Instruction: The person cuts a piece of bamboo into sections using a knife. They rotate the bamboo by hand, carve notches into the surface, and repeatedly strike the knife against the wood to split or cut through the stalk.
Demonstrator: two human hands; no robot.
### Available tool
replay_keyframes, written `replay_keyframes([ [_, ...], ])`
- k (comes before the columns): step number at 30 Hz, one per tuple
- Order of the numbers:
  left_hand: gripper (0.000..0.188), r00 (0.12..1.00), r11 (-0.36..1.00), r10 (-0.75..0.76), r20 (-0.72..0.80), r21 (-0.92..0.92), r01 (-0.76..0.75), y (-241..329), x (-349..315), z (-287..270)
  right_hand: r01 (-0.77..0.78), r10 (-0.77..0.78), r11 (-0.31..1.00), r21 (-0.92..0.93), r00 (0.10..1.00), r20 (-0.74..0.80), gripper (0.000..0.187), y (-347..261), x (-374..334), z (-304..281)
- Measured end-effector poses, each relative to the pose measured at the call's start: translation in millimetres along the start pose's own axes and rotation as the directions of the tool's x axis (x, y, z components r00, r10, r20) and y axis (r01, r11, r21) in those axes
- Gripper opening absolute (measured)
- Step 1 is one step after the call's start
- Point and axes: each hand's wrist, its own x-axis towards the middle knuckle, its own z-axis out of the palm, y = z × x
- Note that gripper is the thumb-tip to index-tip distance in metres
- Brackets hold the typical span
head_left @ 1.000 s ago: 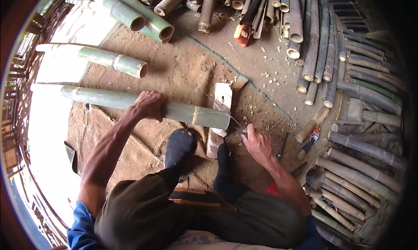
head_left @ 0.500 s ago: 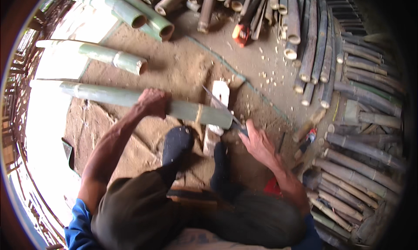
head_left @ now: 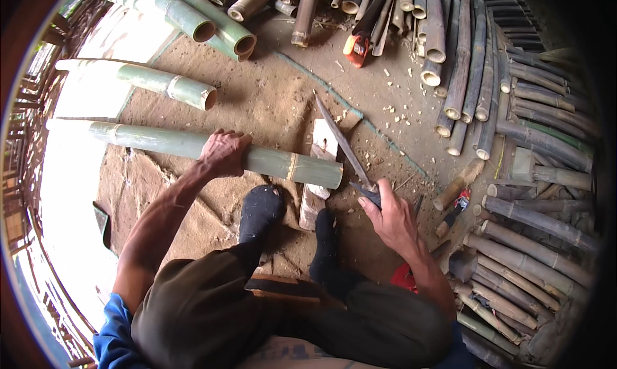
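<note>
Across a brown sacking mat (head_left: 144,195), a shorter pale green bamboo pole (head_left: 168,86) lies farther off, and thick green bamboo culms (head_left: 222,25) show their open ends beyond it. Weathered grey-brown bamboo poles (head_left: 463,60) crowd the upper right, with more stacked grey bamboo lengths (head_left: 527,253) down the right side. An orange-and-black object (head_left: 355,51) sits near the upper poles, a thin teal cord or edge (head_left: 334,94) crosses the ground, and pale chips (head_left: 397,118) are scattered there. Two dark-socked feet (head_left: 263,205) stand near the pale wooden block (head_left: 326,137), the right one close beside its lower end; the right forearm partly covers a red object (head_left: 403,278).

Half a second ago the slim, grey-bladed hand tool (head_left: 347,148) crossed the held pole's end; now it is just beyond that end, tip pointing up and slightly left. The right hand (head_left: 395,220) has its fingers wrapped around the dark handle; the left hand (head_left: 224,153) keeps its fingers clasped over the long, smooth, pale green bamboo pole (head_left: 276,164). That pole lies over the block, tan-ringed near its right end, its left end washed out by glare.
</note>
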Motion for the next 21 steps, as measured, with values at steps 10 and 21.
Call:
replay_keyframes([
  [10, 0.022, 0.983, 1.000, -0.002, -0.183, 0.027, 0.007, -4, -6, 18, -0.022, 0.047, 0.984, -0.175, 0.989, 0.142, 0.035, 9, 15, 16],
  [21, 0.019, 0.896, 0.991, 0.095, -0.434, 0.123, -0.045, 3, -11, 35, -0.068, 0.124, 0.951, -0.302, 0.978, 0.170, 0.033, 76, 25, 32],
])
